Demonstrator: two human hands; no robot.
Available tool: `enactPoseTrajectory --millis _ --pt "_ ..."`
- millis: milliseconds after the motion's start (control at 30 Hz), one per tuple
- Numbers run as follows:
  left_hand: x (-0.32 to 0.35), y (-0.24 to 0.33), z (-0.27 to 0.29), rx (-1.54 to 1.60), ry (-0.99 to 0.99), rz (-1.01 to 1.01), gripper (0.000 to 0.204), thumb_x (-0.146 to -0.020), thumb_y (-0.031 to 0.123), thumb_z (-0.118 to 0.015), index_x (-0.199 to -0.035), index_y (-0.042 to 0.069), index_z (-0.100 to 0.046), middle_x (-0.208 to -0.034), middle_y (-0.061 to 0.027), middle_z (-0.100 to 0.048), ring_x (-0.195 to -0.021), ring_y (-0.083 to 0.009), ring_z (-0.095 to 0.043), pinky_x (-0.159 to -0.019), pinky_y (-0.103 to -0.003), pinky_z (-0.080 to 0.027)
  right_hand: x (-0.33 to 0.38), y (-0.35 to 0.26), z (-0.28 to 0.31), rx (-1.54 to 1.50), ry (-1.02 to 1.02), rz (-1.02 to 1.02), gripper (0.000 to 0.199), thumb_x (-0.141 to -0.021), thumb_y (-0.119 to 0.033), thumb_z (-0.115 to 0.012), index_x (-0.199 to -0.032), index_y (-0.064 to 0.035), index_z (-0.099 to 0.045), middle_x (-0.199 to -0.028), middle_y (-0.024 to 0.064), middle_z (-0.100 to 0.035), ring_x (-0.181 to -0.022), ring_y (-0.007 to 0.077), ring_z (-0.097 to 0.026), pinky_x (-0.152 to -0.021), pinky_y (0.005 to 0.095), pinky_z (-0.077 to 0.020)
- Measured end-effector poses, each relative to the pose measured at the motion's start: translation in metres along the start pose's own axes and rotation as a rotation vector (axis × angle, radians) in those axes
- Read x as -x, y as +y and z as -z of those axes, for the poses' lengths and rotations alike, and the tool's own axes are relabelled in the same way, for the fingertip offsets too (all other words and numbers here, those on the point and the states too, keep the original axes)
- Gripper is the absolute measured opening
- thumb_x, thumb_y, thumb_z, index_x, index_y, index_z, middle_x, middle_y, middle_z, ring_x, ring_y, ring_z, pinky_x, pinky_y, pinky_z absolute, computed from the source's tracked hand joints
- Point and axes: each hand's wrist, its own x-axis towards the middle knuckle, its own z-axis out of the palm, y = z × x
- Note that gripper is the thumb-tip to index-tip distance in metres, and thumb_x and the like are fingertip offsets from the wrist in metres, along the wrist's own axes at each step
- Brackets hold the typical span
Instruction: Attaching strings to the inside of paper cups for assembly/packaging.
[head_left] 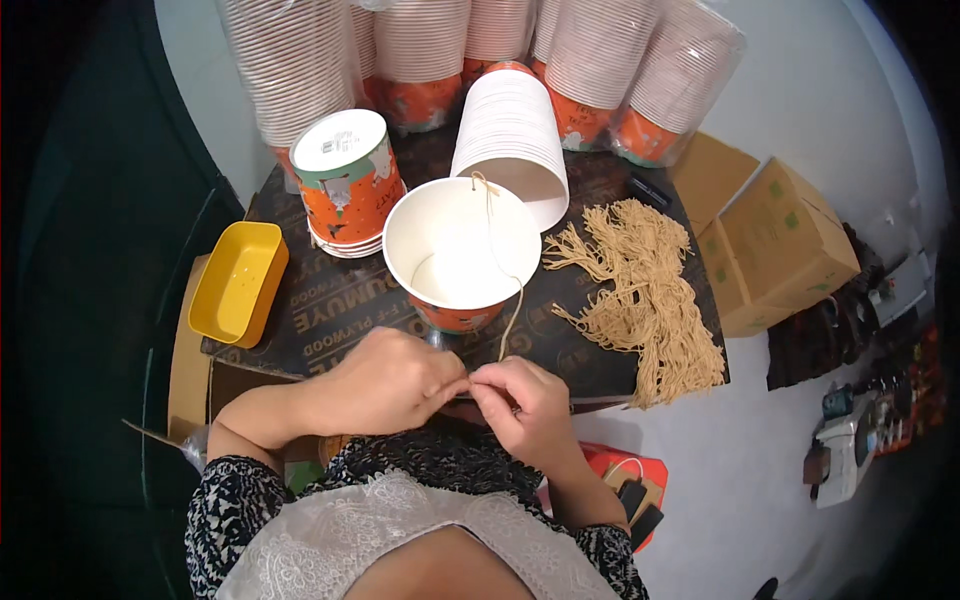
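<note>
A white-lined paper bucket (425, 235) with an orange printed outside stands upright in front of me at the table's near edge. One end of a tan cord (514, 318) is tied through its far rim; the cord hangs across the inside and over the near right rim. My right hand (525, 405) pinches the cord just in front of the bucket. My left hand (395, 380) is closed, thumb and finger pressed together, its fingertips meeting the right hand's. What lies between the left fingertips is too small to make out.
A bundle of tan cords (650, 290) lies on the dark tabletop (320, 310) at right. Nested white buckets (510, 120) lie on their side behind; upside-down orange buckets (350, 200) and a yellow tray (237, 285) are left. Wrapped stacks (290, 70) line the back. A cardboard box (780, 240) stands right.
</note>
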Motion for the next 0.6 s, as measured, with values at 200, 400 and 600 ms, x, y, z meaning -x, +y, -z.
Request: enactPoseTrajectory --millis 200,400,600 --pt "-0.007 -0.034 0.032 -0.247 0.344 -0.05 0.022 -0.071 0.004 -0.073 -0.091 0.003 -0.064 -0.084 -0.0127 -0.062 -0.078 -0.0313 -0.065 -0.062 -0.04 -0.052 -0.001 0.002 -0.001 0.024 0.173 -0.015 0.006 -0.088 0.001 -0.066 -0.094 0.0015 -0.064 -0.074 0.0085 -0.065 -0.062 0.0141 -0.061 -0.057 0.026 -0.0474" --pt "-0.008 -0.046 0.031 -0.425 0.262 -0.019 0.031 -0.066 0.001 -0.071 -0.095 0.005 -0.06 -0.095 -0.0127 -0.06 -0.107 -0.0312 -0.059 -0.106 -0.052 -0.039 0.0 0.008 -0.01 -0.066 0.329 -0.119 0.003 -0.093 0.004 -0.06 -0.093 0.0021 -0.062 -0.068 0.0035 -0.064 -0.057 0.0058 -0.057 -0.053 0.0213 -0.0453" --pt "-0.001 -0.034 0.024 -0.276 0.133 -0.001 0.019 -0.071 0.002 -0.076 -0.082 0.007 -0.061 -0.086 -0.0072 -0.063 -0.098 -0.0255 -0.063 -0.117 -0.063 -0.02 0.0 0.017 -0.02 -0.03 0.358 -0.062 0.003 -0.091 0.004 -0.064 -0.092 0.0012 -0.062 -0.067 0.0024 -0.063 -0.057 0.0043 -0.055 -0.052 0.0206 -0.044"
